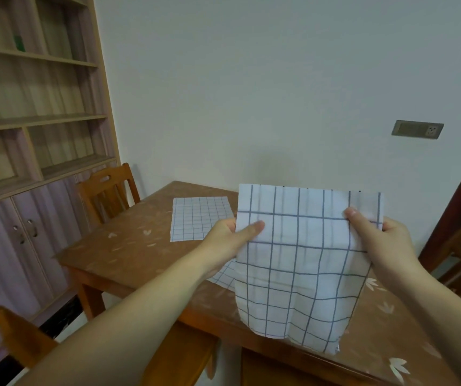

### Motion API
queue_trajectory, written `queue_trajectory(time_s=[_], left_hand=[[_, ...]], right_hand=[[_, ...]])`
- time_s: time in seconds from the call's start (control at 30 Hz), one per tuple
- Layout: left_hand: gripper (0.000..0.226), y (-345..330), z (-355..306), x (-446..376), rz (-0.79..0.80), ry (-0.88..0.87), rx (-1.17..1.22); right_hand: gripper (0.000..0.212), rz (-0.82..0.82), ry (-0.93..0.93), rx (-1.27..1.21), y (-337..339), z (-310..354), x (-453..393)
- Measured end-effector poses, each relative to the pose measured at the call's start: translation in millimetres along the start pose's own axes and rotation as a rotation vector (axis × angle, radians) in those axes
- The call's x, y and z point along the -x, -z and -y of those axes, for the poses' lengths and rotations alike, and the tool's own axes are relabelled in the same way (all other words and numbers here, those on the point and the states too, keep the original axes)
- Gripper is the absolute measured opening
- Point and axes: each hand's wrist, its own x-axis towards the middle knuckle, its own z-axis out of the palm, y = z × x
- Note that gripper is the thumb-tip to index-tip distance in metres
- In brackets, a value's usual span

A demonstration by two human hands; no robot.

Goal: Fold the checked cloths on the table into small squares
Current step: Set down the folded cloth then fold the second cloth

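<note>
White checked cloth (302, 263) hanging above desk (129, 246); I'm seeing left hand (225, 235) and right hand (382, 235) fingers pinching its side edges. Second checked cloth (196, 218) lying flat behind.

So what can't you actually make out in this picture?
Head view:
- Third cloth: only a corner shows; the held cloth and left hand cover the rest.
- Held cloth: whether it is doubled cannot be told.
- Flat cloth: its near right corner is behind the left hand.
- Right hand: its fingers are behind the held cloth; only the thumb shows.
- Table: its right end is cut off by the frame edge.
</note>
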Motion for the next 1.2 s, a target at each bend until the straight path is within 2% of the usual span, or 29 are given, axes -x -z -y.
queue_trajectory(time_s=[0.1,0.2,0.27,0.33,0.4,0.43,0.53,0.57,0.7,0.87,1.07,1.2], left_hand=[[0.027,11.2,11.8,7.4,0.109,0.051,-0.227],[0.015,14.8,14.3,9.7,0.023,0.056,-0.119],[0.013,16.0,12.7,9.6,-0.041,0.046,-0.006],[0.016,19.3,13.9,8.3,-0.082,0.042,0.021],[0.021,22.0,14.9,8.3,-0.110,0.058,0.026],[0.022,22.3,15.7,8.4,-0.114,0.075,0.027],[0.027,19.3,21.6,10.9,-0.065,0.155,0.023],[0.027,17.6,24.9,12.1,-0.032,0.175,0.007],[0.027,7.9,36.2,14.7,0.063,0.204,-0.100],[0.013,-5.9,48.1,12.5,-0.063,0.277,-0.070],[0.016,-13.9,65.4,12.3,-0.164,0.323,0.137],[0.016,-18.2,72.9,12.1,-0.197,0.311,0.170]], right_hand=[[0.036,-0.021,-0.079,-0.091,-2.0,0.8,-4.0],[0.049,0.055,-0.173,-0.116,1.1,-1.4,-4.0],[0.055,0.262,-0.272,-0.078,5.3,-6.5,4.0],[0.078,0.525,-0.358,0.015,9.5,-16.8,16.8],[0.091,0.670,-0.380,0.095,12.6,-28.1,27.4],[0.086,0.674,-0.360,0.136,13.3,-32.5,29.9],[0.037,0.604,-0.312,0.183,13.8,-34.5,34.1],[0.028,0.573,-0.312,0.187,15.6,-34.5,33.9],[0.026,0.494,-0.338,0.224,27.7,-38.2,33.2],[0.022,0.379,-0.344,0.159,38.3,-48.2,34.1],[0.017,0.274,-0.342,0.033,40.4,-63.6,37.6],[0.010,0.159,-0.294,0.041,38.9,-71.7,40.1]])
